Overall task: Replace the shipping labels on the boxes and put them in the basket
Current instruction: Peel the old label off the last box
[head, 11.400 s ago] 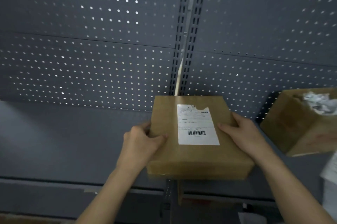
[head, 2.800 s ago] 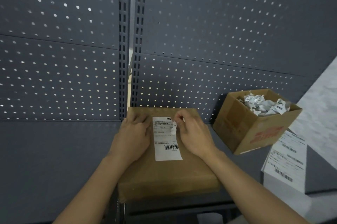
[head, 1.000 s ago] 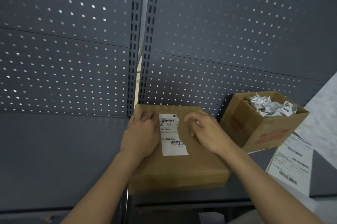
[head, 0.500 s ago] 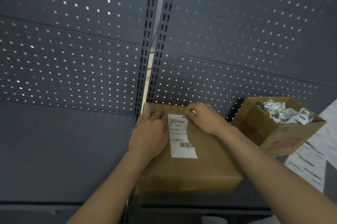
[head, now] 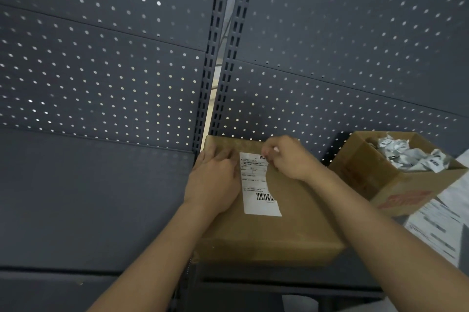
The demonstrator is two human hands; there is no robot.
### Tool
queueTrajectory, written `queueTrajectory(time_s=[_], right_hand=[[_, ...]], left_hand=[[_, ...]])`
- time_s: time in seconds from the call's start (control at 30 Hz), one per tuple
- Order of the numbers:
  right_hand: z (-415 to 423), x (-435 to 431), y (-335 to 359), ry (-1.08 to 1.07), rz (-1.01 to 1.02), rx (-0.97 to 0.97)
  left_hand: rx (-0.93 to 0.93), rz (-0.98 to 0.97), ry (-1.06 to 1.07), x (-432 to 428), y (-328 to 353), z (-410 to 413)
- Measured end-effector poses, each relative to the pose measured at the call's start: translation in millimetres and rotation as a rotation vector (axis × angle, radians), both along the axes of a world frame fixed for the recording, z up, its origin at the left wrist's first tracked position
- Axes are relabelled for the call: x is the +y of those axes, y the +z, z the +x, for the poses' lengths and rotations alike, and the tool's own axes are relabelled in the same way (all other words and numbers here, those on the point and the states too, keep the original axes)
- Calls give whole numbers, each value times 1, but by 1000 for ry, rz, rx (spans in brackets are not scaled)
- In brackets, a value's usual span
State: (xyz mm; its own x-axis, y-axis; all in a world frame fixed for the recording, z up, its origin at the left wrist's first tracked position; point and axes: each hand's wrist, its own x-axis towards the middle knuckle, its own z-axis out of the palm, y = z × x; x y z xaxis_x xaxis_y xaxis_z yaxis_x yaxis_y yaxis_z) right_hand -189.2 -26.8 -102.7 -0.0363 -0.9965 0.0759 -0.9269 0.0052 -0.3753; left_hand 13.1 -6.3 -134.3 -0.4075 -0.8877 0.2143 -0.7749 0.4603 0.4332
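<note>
A flat brown cardboard box (head: 291, 230) lies on the grey shelf in front of me. A white shipping label (head: 257, 188) with a barcode is stuck on its top; only a narrow strip of it is left. My left hand (head: 215, 179) rests flat on the box just left of the label, fingers straight. My right hand (head: 289, 159) has its fingers curled at the label's top right corner and pinches the paper edge there.
An open cardboard box (head: 396, 174) full of crumpled label scraps stands at the right against the pegboard wall (head: 101, 70). White label sheets (head: 441, 225) lie at the right edge. The grey shelf (head: 88, 197) stretches to the left.
The label has become narrower since the earliest frame. My right hand moved from beside the label up to its top right corner and pinched it. The left hand stays pressed on the box.
</note>
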Motion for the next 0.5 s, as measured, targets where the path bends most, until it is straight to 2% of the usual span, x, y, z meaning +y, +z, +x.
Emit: queueTrajectory(time_s=[0.07,0.1,0.13,0.17,0.33,0.5], right_hand=[[-5,6,2,-136,-17,-438],[-7,9,2,-165,-27,-538],[-8,10,2,-169,-31,-531],[-7,10,2,-155,-26,-469],[2,2,-1,2,-15,138],[15,4,-3,60,-14,410]], left_hand=[[5,5,-1,0,0,-1],[5,4,0,-1,0,-1],[4,1,0,-1,0,-1],[4,-4,-2,-1,0,-1],[2,-4,3,-3,-3,-1],[10,-1,-6,-3,-5,-2]])
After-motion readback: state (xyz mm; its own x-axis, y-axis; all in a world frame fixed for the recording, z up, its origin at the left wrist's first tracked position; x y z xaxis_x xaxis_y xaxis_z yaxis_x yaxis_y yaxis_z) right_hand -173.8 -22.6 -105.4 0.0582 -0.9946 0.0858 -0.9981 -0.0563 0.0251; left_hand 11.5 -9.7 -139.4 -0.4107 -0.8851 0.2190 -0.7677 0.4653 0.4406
